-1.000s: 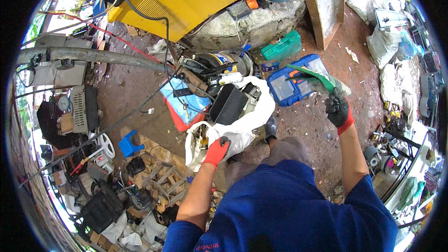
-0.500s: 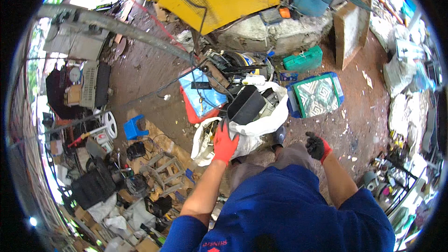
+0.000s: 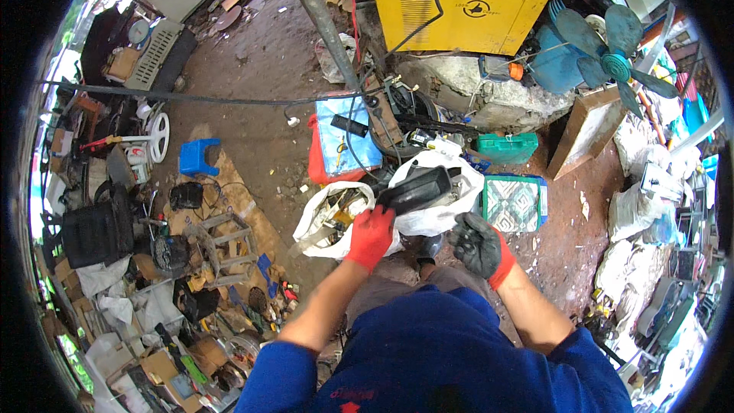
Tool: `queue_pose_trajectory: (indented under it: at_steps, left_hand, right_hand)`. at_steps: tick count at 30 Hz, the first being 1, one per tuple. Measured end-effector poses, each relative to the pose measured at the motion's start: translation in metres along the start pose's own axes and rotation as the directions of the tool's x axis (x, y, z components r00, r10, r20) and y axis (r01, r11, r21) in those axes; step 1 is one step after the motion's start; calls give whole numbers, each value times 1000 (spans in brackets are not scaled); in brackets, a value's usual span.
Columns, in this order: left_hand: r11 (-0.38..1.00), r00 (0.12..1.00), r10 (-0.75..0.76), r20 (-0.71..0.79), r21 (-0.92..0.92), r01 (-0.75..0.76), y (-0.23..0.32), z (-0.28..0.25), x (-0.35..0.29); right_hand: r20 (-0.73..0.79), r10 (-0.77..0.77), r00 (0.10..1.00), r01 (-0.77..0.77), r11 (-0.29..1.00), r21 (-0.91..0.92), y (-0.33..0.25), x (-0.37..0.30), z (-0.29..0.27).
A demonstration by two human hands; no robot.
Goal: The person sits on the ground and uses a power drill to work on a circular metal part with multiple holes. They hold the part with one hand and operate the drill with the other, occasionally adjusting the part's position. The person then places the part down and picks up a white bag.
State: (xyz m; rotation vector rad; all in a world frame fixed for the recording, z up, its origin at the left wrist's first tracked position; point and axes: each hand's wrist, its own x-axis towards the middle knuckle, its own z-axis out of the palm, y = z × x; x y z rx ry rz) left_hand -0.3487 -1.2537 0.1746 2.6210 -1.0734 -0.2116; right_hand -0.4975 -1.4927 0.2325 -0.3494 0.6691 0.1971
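Observation:
My left hand, in a red and black work glove, is closed on the near left end of a black plastic bin. The bin lies tilted in the mouth of a white sack full of mixed scrap. Another white sack, also holding scrap, stands just left of it, beneath my left wrist. My right hand, gloved the same way, hovers right of the sacks with its fingers loosely bent and apart. I see nothing in it. The fingertips of my left hand are partly hidden against the dark bin.
Beyond the sacks lies a blue flat panel on something red. A green case and a patterned square mat lie right. A metal pole and black cable cross ahead. Scrap piles and a blue stool lie left.
My left hand has closed on the bin's end, and the bin has tipped lower. My right hand has come inward, closer to the sacks. The whole view has turned.

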Motion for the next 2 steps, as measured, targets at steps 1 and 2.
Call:
queue_pose_trajectory:
  at_steps: [1,2]
  left_hand:
    - [999,999,37,12,24,-38,-3,-19,-16]
    - [996,997,79,21,51,-80,-9,-38,-32]
  right_hand:
    - [17,-19,1000,19,999,-35,1,7,23]
    - [44,-60,997,63,995,-74,5,14,45]
